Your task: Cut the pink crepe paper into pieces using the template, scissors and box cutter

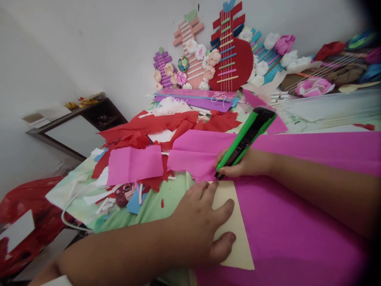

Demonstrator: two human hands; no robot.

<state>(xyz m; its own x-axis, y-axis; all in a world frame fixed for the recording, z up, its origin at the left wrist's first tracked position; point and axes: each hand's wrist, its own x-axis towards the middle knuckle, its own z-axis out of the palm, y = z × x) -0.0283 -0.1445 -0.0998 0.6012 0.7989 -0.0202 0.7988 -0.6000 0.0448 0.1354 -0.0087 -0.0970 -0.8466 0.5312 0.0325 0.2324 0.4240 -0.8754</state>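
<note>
My right hand [247, 163] is closed around a green and black box cutter [247, 137], tilted with its tip down. That tip meets the top edge of a pale yellow card [238, 234], close to my left fingertips. Spread flat, my left hand [205, 222] presses the card down with its fingers apart. Beneath the card lies a large magenta paper sheet [285, 238], whose upper left part has a ragged edge. The blade itself is too small to make out.
Torn red paper [154, 123] and a loose magenta piece [135, 165] lie to the left among scraps. Paper guitar models, one red [233, 63], lean on the wall at the back. A dark-framed shelf [77, 123] stands at left, near a red plastic bag [24, 206].
</note>
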